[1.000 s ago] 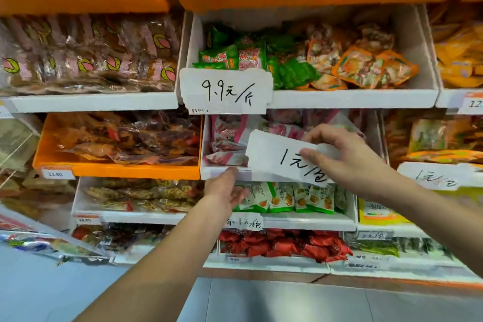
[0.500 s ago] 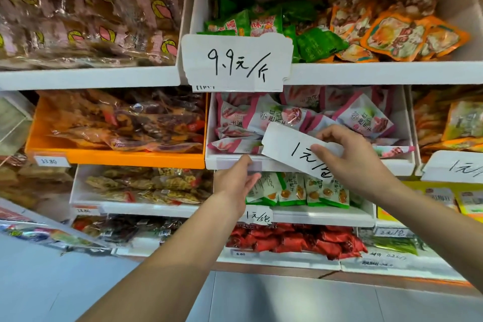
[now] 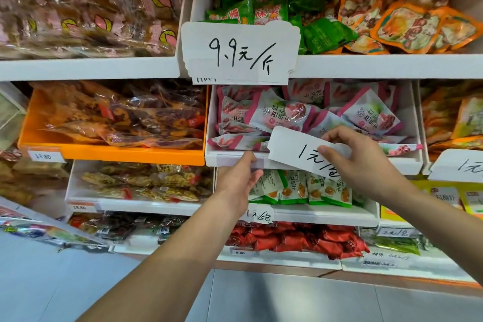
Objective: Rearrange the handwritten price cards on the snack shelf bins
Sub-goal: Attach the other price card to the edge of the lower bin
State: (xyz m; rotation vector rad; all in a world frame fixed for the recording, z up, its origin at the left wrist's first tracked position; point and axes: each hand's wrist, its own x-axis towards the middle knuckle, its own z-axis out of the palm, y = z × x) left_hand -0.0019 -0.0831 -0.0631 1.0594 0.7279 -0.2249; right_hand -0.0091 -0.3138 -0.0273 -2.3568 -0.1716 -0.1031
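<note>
My right hand [image 3: 358,154] pinches a white handwritten card [image 3: 292,148] marked "1元/包", held tilted over the front lip of the white bin [image 3: 407,162] of pink snack packs. My left hand [image 3: 241,178] touches that bin's front edge at the clear label strip [image 3: 230,159], its fingers curled against the lip with nothing in them. A larger card [image 3: 240,52] reading "9.9元/斤" hangs on the bin above. A smaller "1元/包" card [image 3: 258,214] sits on the shelf below, and another [image 3: 460,166] shows at the right edge.
An orange bin [image 3: 112,153] with dark snack packs and a printed 13.80 tag [image 3: 43,156] lies to the left. Green packs [image 3: 300,188] and red packs [image 3: 295,238] fill lower shelves. Grey floor tiles [image 3: 261,298] lie below.
The view has closed in on the shelf. My left hand rose to the pink-pack bin's front edge. My right hand brought the card down towards that lip.
</note>
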